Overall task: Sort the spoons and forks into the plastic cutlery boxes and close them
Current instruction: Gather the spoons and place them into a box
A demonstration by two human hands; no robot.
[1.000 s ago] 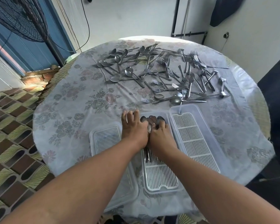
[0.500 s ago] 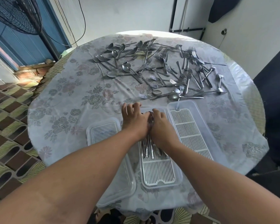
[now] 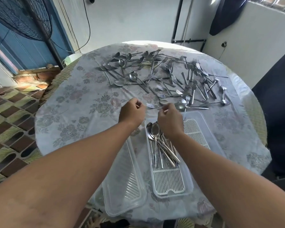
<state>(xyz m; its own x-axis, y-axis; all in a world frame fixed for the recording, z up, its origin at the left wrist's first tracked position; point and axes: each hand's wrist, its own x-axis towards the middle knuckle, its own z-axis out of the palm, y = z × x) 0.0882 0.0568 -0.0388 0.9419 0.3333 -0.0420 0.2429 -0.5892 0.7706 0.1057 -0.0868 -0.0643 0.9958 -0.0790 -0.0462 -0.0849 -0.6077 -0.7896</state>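
- Two plastic cutlery boxes stand open on the round table (image 3: pixel 76 102); the middle box (image 3: pixel 171 181) serves as landmark.
- Several spoons (image 3: pixel 156 139) lie bundled in the middle box, bowls at its far end, handles fanning toward the near end over the slatted insert.
- Just right of the middle box sits the second box (image 3: pixel 202 129), with only its white grid showing.
- Left of the middle box lies a clear lid (image 3: pixel 123 183), ribbed and flat on the floral cloth.
- Beyond the middle box, a loose heap of spoons and forks (image 3: pixel 168 76) covers the far half of the table.
- Above the far-left corner of the middle box hangs the left hand (image 3: pixel 132 112), fingers loosely curled, gripping nothing visible.
- Over the far end of the middle box, the right hand (image 3: pixel 170 120) has curled fingers too; whether they pinch anything cannot be told.
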